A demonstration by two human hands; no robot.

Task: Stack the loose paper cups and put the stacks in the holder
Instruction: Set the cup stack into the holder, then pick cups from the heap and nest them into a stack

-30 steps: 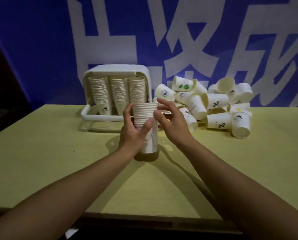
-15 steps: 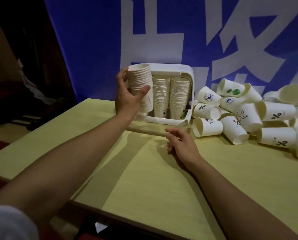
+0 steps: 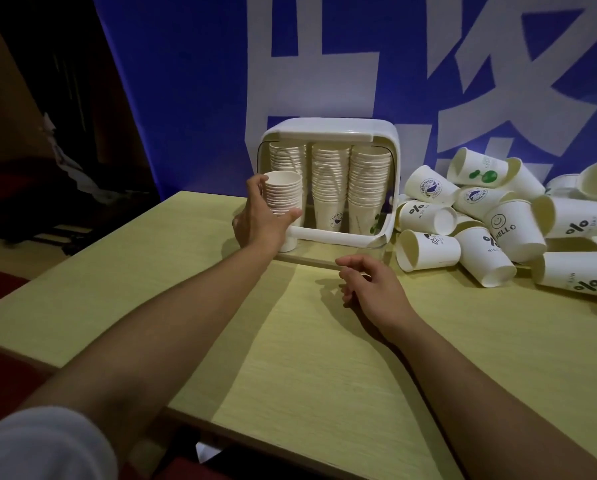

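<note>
My left hand (image 3: 259,216) grips a short stack of white paper cups (image 3: 283,192), upright, at the front left corner of the white holder (image 3: 335,128). The stack's foot reaches down to the holder's low front rim. Inside the holder stand three tall stacks of cups (image 3: 331,181). My right hand (image 3: 373,289) rests on the yellow table (image 3: 324,358) in front of the holder, fingers loosely curled and holding nothing. A pile of loose printed cups (image 3: 491,223) lies on its side to the right of the holder.
A blue banner with large white characters (image 3: 324,64) hangs behind the table. The table's left edge (image 3: 82,258) drops to a dark floor with a dark object. The near table edge runs below my forearms.
My left hand has carried the short stack from the middle of the table to the holder and lowered it at the front left corner. My right hand let go and dropped to the table.
</note>
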